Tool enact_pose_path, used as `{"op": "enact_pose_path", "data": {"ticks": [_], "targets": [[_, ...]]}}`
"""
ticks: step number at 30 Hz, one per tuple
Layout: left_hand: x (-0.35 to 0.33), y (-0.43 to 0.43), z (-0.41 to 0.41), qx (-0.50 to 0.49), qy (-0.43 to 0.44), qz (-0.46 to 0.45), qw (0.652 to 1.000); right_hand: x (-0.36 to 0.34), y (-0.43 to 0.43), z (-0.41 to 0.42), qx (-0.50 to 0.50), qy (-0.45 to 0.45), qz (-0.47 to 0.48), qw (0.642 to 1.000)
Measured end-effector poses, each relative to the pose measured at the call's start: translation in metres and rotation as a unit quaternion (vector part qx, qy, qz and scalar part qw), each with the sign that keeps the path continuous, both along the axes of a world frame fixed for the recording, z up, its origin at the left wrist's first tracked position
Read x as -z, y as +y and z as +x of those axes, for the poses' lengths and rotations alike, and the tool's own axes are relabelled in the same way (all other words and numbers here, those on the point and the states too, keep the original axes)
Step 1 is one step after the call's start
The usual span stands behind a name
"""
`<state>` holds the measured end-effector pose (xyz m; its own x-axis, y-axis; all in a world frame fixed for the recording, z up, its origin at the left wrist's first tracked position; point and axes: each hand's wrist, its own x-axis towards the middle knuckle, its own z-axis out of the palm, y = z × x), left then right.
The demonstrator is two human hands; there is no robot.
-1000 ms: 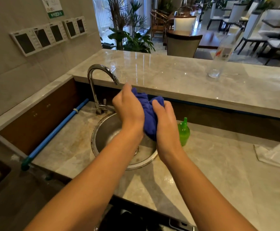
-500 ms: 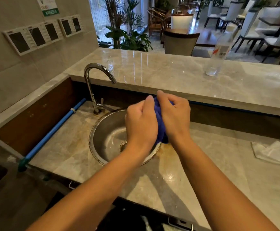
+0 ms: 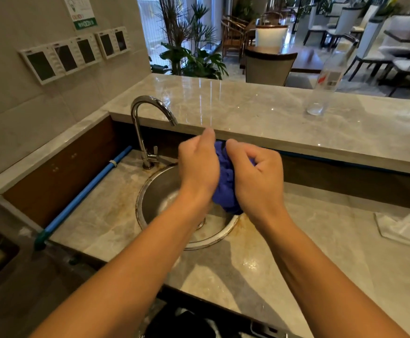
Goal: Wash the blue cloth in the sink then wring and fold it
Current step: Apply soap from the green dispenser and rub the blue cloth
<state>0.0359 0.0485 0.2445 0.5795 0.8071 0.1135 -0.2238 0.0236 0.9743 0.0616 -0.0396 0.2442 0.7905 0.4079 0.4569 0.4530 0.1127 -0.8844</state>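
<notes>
The cloth (image 3: pixel 224 181) is bunched into a blue wad and is held up over the sink (image 3: pixel 155 196), squeezed between both hands. It is gripped on its left side by the left hand (image 3: pixel 198 167), whose fingers are curled shut around it, thumb raised at the top. On the other side it is clamped by the right hand (image 3: pixel 257 176), fingers folded in tight on the fabric, knuckles turned up to the camera. Only a strip of blue is seen between the two hands, with a lower fold hanging out beneath the wrists, above the near rim of the bowl. Both forearms are stretched in from the bottom edge.

The round steel sink is set into the marble counter (image 3: pixel 272 264), with brownish staining seen round its rim. The tap (image 3: pixel 148 123) is stood at the far left of the bowl, its spout arched over toward the hands; whether water is running cannot be told. A blue pipe (image 3: pixel 87 191) is laid along the left edge of the counter. A white cloth (image 3: pixel 404 230) is spread flat on the counter, well off to the right. On the raised ledge (image 3: pixel 248 113) behind the sink, a clear bottle (image 3: pixel 326 84) is stood far right.
</notes>
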Motion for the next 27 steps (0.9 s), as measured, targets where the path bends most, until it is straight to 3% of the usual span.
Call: {"op": "enact_pose_path", "data": {"ticks": [3, 5, 10, 14, 16, 22, 27], "targets": [[0.011, -0.027, -0.009, 0.042, 0.015, 0.062, 0.997, -0.005, 0.005, 0.027, 0.029, 0.025, 0.0, 0.999], [0.004, -0.016, -0.008, 0.009, 0.03, 0.094, 0.995, 0.0, 0.005, 0.021, 0.026, 0.014, -0.007, 1.0], [-0.004, -0.005, -0.003, -0.007, 0.004, -0.007, 1.0, 0.007, -0.008, -0.013, 0.027, -0.045, 0.006, 0.999], [0.015, -0.034, -0.016, 0.067, 0.032, 0.053, 0.996, 0.005, -0.005, 0.022, 0.057, 0.032, -0.014, 0.998], [0.01, -0.02, -0.011, 0.048, 0.039, 0.081, 0.995, 0.01, -0.007, 0.018, 0.042, 0.056, -0.001, 0.998], [-0.016, -0.001, -0.001, -0.053, 0.002, 0.011, 0.999, 0.006, -0.016, -0.018, 0.044, 0.003, 0.051, 0.998], [-0.021, -0.027, -0.006, 0.029, -0.003, 0.022, 0.999, -0.009, -0.008, -0.018, 0.066, 0.021, 0.052, 0.996]]}}
